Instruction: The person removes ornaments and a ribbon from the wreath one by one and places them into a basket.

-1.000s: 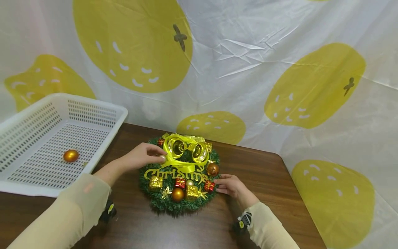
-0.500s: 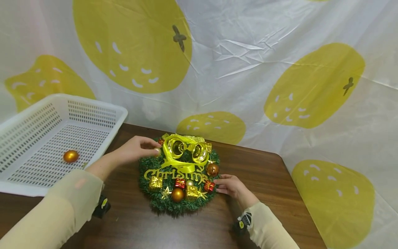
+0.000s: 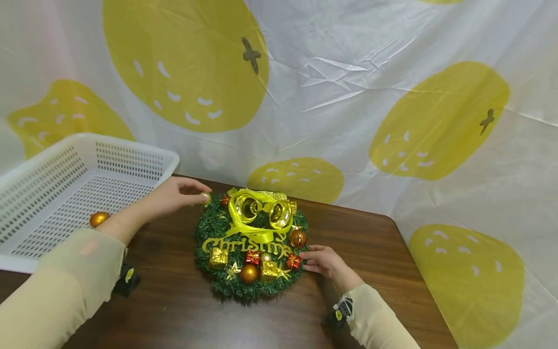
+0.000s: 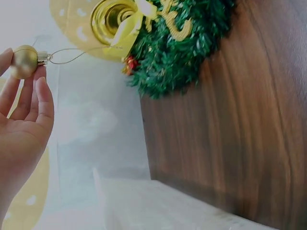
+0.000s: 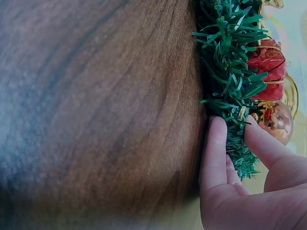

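A white basket sits beyond the left hand, one orange ball already inside. The wreath lies between both hands, most ornaments seemingly yet to come off. The right hand steadies its rim, thumb and fingers pressed into the greenery. The left hand pinches a small gold ball, lifted clear, its wire loop trailing toward the wreath.
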A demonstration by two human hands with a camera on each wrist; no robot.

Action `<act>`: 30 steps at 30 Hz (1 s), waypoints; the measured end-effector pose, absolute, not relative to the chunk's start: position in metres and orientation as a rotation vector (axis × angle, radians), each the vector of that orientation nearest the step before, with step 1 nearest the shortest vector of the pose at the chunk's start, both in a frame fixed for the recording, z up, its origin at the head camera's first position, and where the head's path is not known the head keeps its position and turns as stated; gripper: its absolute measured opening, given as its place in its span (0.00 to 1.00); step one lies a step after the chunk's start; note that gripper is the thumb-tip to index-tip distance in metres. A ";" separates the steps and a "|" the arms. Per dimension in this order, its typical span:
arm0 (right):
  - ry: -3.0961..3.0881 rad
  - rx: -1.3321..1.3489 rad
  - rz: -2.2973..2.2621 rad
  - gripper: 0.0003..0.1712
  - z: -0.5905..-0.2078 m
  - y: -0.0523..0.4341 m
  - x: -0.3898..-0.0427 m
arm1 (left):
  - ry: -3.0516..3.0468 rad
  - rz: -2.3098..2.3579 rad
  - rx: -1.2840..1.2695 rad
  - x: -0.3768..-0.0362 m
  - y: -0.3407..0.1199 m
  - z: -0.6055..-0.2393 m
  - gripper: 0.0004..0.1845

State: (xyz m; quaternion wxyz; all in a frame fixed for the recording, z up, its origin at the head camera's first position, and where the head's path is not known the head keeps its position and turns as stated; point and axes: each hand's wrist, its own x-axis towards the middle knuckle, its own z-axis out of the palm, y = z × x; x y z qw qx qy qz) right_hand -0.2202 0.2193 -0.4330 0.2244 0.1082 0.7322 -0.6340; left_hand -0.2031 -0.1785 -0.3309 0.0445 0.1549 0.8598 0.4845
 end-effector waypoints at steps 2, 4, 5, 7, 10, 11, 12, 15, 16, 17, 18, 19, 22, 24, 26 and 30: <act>2.018 0.297 -1.751 0.32 -0.433 0.219 -0.221 | 2.647 1.463 0.459 -0.202 -0.183 -0.327 0.22; 2.015 0.297 -1.752 0.32 -0.434 0.220 -0.221 | 2.657 1.452 0.445 -0.201 -0.187 -0.324 0.23; 2.015 0.295 -1.754 0.32 -0.434 0.220 -0.221 | 2.661 1.446 0.438 -0.201 -0.189 -0.322 0.24; 2.016 0.292 -1.754 0.32 -0.434 0.220 -0.221 | 2.676 1.430 0.430 -0.201 -0.194 -0.320 0.24; 2.016 0.293 -1.753 0.33 -0.434 0.220 -0.222 | 2.686 1.432 0.421 -0.201 -0.201 -0.317 0.24; 2.018 0.292 -1.751 0.33 -0.434 0.220 -0.222 | 2.690 1.431 0.415 -0.201 -0.204 -0.316 0.25; 2.018 0.292 -1.748 0.33 -0.435 0.220 -0.222 | 2.695 1.431 0.407 -0.201 -0.206 -0.315 0.25; 2.017 0.291 -1.742 0.34 -0.435 0.221 -0.222 | 2.693 1.441 0.387 -0.200 -0.214 -0.312 0.25; 2.015 0.290 -1.745 0.34 -0.435 0.221 -0.222 | 2.700 1.438 0.378 -0.199 -0.217 -0.311 0.25; 2.014 0.288 -1.746 0.34 -0.435 0.221 -0.222 | 2.709 1.434 0.365 -0.199 -0.220 -0.309 0.25; 2.011 0.288 -1.748 0.34 -0.435 0.221 -0.223 | 2.717 1.430 0.354 -0.198 -0.222 -0.308 0.26; 2.010 0.287 -1.751 0.34 -0.434 0.221 -0.223 | 2.721 1.435 0.341 -0.198 -0.225 -0.306 0.26; 2.010 0.287 -1.754 0.34 -0.434 0.221 -0.223 | 2.750 1.428 0.298 -0.196 -0.232 -0.301 0.28; 2.015 0.290 -1.748 0.34 -0.434 0.221 -0.223 | 2.752 1.439 0.283 -0.194 -0.237 -0.297 0.29; 2.021 0.296 -1.742 0.34 -0.434 0.221 -0.223 | 2.763 1.444 0.264 -0.193 -0.242 -0.294 0.29; 2.026 0.307 -1.734 0.35 -0.434 0.221 -0.221 | 2.772 1.468 0.222 -0.192 -0.252 -0.289 0.30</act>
